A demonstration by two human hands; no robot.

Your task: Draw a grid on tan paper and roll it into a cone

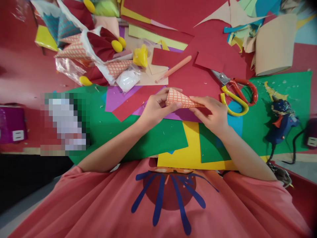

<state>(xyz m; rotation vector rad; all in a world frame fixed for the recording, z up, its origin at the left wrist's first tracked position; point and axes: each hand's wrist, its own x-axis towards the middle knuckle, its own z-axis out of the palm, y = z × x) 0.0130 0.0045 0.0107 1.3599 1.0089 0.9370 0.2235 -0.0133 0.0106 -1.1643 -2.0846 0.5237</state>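
Note:
Between my two hands lies a small paper cone [177, 96] with an orange grid pattern, its wide end to the left and its tip to the right. My left hand [157, 105] is closed around the wide end, thumb along the near side. The thumb and fingers of my right hand [213, 112] pinch the narrow end. Below the cone are purple sheets [173, 115] and green sheets [148, 138]. Scissors [235, 91] with one red and one yellow handle lie just past my right hand. A peach-coloured stick or tube [174, 68] rests beyond the cone.
A blue glue gun [282, 127] with a black cord lies at the right. Patterned cones with white trim [79, 46] are piled at the upper left, near a yellow bundle [140, 55] in clear plastic. A beige paper cylinder [274, 46] and coloured scraps fill the upper right.

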